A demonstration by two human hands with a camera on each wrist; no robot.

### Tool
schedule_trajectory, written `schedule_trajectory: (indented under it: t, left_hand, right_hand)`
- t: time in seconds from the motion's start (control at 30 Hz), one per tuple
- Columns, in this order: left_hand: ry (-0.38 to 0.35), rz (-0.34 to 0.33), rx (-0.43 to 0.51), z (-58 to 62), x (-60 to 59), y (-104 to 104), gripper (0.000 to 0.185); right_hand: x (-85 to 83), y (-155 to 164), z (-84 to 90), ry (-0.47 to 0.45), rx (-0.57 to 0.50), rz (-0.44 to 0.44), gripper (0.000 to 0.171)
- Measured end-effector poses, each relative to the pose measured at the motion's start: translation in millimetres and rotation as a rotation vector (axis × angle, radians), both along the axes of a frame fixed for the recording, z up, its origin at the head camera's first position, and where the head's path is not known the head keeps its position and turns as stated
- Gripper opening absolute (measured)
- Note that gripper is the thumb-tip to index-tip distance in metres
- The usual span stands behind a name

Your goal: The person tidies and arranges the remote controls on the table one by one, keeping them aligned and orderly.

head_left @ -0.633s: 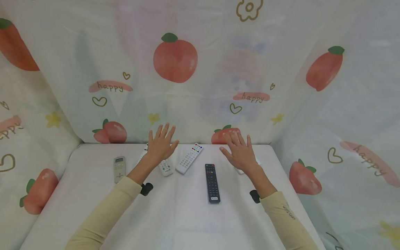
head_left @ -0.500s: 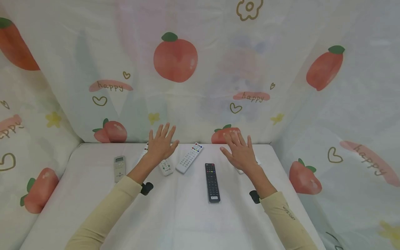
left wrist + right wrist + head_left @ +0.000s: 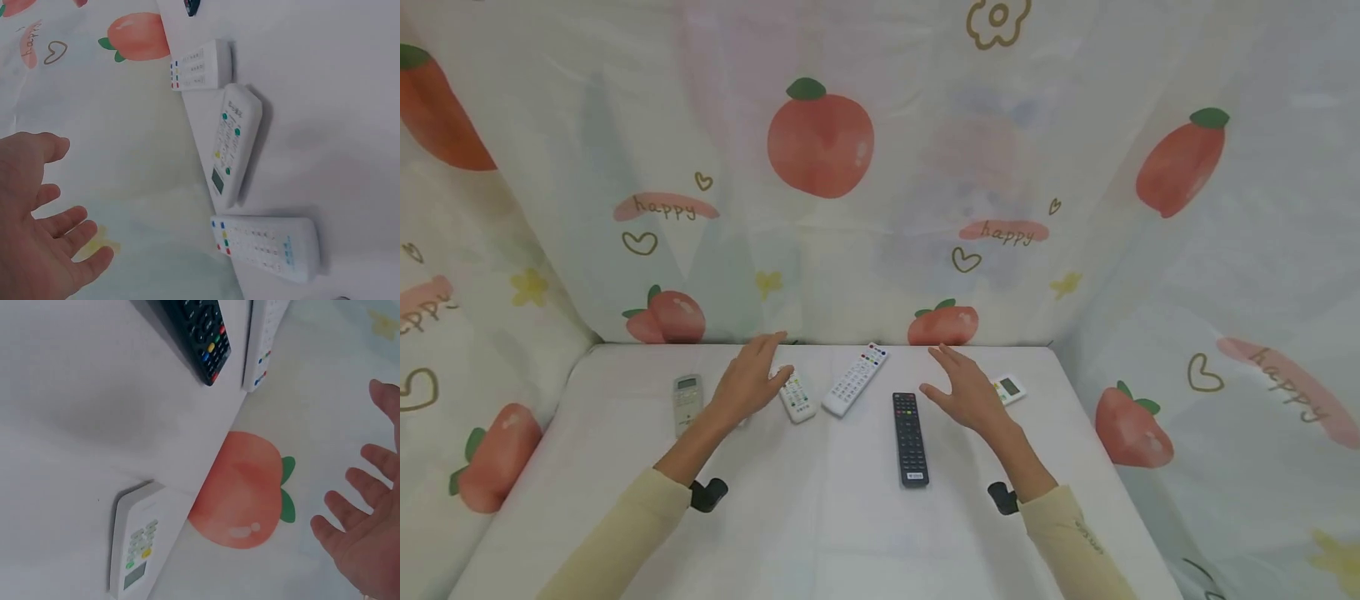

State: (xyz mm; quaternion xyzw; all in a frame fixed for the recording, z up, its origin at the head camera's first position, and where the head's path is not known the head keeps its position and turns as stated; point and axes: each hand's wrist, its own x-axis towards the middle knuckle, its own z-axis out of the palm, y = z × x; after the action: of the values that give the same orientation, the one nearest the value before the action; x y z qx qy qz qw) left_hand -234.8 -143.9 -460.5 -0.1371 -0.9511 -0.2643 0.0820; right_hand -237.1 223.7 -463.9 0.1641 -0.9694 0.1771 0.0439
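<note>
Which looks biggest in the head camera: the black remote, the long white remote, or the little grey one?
1. black remote
2. long white remote, nearly as long but farther back, so unsure
3. little grey remote

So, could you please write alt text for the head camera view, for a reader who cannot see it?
Two open hands, left hand and right hand, hover over a white table bearing five remote controls, including a black remote between them. A peach-print curtain hangs behind.
</note>
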Motion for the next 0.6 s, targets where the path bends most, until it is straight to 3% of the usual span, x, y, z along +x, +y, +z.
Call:
schedule_trajectory:
  t: [0.27, 0.43, 0.6]
  left_hand:
    - [-0.072, -0.040, 0.128, -15.0, 15.5, -28, 0.058]
    - [-0.115, -0.055, 0.185, -23.8, 24.2, -43, 0.059]
    - [-0.164, -0.026, 0.195, -30.3, 32.9, -57, 0.061]
  right_hand:
    - [13.5, -19, -13.0, -0.089, -0.226, -0.028, 0.066]
    - [21.9, -36, -22.9, -0.125, -0.268, -0.038, 0.064]
    - [28.9, -53, -28.4, -0.159, -0.313, -0.042, 0.061]
